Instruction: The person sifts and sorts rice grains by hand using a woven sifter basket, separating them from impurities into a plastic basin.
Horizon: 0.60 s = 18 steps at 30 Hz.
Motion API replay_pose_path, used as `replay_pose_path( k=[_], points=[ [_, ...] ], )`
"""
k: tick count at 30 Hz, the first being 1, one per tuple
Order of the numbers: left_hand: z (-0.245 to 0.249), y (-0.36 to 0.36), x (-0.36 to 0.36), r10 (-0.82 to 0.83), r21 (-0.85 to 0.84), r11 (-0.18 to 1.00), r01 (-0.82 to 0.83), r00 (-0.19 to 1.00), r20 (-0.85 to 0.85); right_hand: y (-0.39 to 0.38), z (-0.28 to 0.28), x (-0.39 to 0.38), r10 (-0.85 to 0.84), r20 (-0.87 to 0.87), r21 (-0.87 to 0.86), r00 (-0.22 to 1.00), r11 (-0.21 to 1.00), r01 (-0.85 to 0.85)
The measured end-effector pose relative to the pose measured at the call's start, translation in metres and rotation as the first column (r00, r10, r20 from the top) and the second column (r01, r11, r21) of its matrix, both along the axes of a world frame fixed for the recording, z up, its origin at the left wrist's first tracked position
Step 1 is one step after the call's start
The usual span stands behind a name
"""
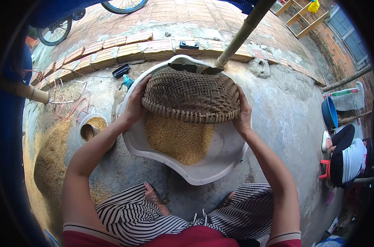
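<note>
between the fingers, woven basket, above grain

Upper left, I observe two bicycle wheels, the nearer one cut by the frame's top edge. Across the upper middle runs a low row of bricks, bearing a small black object that I cannot identify; a bamboo pole slants to its right. Upper right: a wooden frame, a yellow item and a grey-blue door. At right, I note a blue tub on its side, a pale sack, and a person seated beside a red stool.
</note>
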<state>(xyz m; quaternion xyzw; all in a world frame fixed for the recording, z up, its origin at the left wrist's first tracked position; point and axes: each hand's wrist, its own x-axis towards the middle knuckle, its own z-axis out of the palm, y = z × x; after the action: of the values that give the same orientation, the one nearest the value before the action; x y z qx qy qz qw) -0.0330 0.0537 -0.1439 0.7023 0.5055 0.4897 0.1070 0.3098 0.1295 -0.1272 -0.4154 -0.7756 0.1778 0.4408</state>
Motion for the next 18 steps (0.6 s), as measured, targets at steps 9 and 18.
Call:
replay_pose_path(
  k=[9, 18],
  points=[
    [0.024, 0.001, 0.002, -0.018, -0.115, 0.993, 0.008, 0.996, -0.088, -0.003, -0.008, 0.013, -0.044, 0.082, -0.097, 0.996, 0.994, 0.052],
    [0.040, 0.032, -0.011, -0.107, -0.496, 0.866, -0.055, 0.950, -0.293, 0.001, -0.024, 0.023, -0.075, 0.213, -0.221, 0.974, 0.968, 0.123]
  ],
)
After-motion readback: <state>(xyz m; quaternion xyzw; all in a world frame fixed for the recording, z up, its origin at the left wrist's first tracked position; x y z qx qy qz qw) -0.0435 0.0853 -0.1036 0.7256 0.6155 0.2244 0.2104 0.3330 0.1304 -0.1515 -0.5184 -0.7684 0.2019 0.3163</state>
